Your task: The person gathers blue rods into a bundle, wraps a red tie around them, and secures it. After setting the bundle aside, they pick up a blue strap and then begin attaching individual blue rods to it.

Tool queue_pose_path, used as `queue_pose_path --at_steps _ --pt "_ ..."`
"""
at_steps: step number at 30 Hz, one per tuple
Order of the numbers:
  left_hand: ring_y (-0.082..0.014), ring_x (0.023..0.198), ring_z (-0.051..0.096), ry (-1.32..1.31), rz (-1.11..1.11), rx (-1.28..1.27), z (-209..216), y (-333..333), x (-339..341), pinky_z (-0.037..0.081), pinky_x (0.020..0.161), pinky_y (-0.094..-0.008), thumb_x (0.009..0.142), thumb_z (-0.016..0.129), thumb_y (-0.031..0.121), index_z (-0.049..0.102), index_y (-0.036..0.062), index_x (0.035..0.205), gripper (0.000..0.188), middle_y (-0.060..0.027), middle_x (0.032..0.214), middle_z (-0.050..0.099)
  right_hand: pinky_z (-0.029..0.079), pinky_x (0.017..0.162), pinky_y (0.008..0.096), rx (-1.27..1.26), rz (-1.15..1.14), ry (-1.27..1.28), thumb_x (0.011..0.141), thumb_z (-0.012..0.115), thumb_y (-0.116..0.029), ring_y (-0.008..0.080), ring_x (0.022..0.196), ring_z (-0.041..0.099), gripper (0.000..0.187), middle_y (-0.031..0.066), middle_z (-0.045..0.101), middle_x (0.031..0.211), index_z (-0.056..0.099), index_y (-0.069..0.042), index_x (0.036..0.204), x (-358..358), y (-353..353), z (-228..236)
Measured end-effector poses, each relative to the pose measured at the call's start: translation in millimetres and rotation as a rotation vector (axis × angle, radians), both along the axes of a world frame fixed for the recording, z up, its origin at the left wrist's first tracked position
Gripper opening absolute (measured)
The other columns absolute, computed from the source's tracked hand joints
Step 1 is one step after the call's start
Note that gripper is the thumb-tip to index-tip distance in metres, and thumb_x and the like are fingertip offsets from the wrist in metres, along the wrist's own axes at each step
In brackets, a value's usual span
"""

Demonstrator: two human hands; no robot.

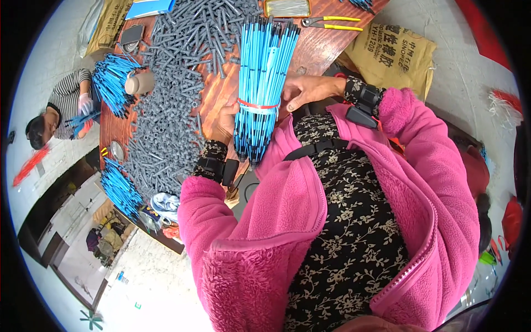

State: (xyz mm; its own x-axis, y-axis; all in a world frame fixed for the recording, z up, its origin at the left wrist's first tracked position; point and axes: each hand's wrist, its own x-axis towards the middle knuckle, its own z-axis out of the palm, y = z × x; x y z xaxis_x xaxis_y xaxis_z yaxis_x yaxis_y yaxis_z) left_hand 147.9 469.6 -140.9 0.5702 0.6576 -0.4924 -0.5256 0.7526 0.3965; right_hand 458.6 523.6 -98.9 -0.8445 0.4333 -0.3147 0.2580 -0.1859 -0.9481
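— Where to look for the blue bundle [266, 72]?

— Between the left hand [221, 123] and the right hand [314, 90], in front of the pink jacket [287, 193], at the near edge of the wooden table [217, 88]. Impossible to tell whether supported from underneath.

— And the grip?

— On the left, apparently a closed hold, fingers against the side of the bundle. On the right, thumb out near the red band [259, 105], other fingers partly hidden; impossible to tell whether gripping or merely touching.

— Any advice for handling it well?

— Best, probably, to hold firmly close to the band, without squeezing the rods [279, 58] out of line. Mind the pale strip [260, 111] just below the band too; likely worth keeping both square across, not slanted.

— And at the upper end?

— Spread wider there, with black tips [264, 25] at uneven heights. Perhaps even them up gently, with steady support from both sides. Also, avoid swinging left into the heaped grey pieces [166, 119], or forward into the yellow-handled pliers [340, 26].
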Motion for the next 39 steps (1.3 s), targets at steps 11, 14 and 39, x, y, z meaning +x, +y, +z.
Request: queue_pose_path --at_steps 11,14,39 --pt "-0.0258 0.12 0.055 0.222 -0.251 -0.081 -15 19 13 0.044 0.101 -0.0411 0.089 0.065 0.033 0.037 0.0027 0.144 0.069 -0.013 0.134 0.055 0.048 0.065 0.0272 -0.179 0.092 -0.064 0.089 0.066 -0.028 0.012 0.073 0.062 0.029 0.0019 0.068 0.077 0.071 0.001 0.089 -13 -2 -58" --pt "-0.0256 0.12 0.055 0.33 -0.367 0.04 -8 28 13 0.043 0.102 -0.0416 0.089 0.066 0.035 0.038 0.0023 0.143 0.069 -0.0131 0.134 0.055 0.047 0.063 0.0272 -0.249 0.116 -0.041 0.088 0.065 -0.026 0.0116 0.073 0.062 0.027 0.0037 0.069 0.078 0.072 0.0 0.086 -15 -1 -86" --pt "-0.0388 0.126 0.046 1.312 -0.764 1.243 22 -15 7 0.038 0.106 -0.0448 0.058 0.083 0.018 0.032 0.0083 0.146 0.103 -0.0204 0.136 0.048 0.047 0.091 0.0289 -0.595 -0.498 0.416 0.095 0.06 -0.03 0.015 0.101 0.06 0.036 0.0065 0.064 0.109 0.058 -0.003 0.119 -44 66 -20"
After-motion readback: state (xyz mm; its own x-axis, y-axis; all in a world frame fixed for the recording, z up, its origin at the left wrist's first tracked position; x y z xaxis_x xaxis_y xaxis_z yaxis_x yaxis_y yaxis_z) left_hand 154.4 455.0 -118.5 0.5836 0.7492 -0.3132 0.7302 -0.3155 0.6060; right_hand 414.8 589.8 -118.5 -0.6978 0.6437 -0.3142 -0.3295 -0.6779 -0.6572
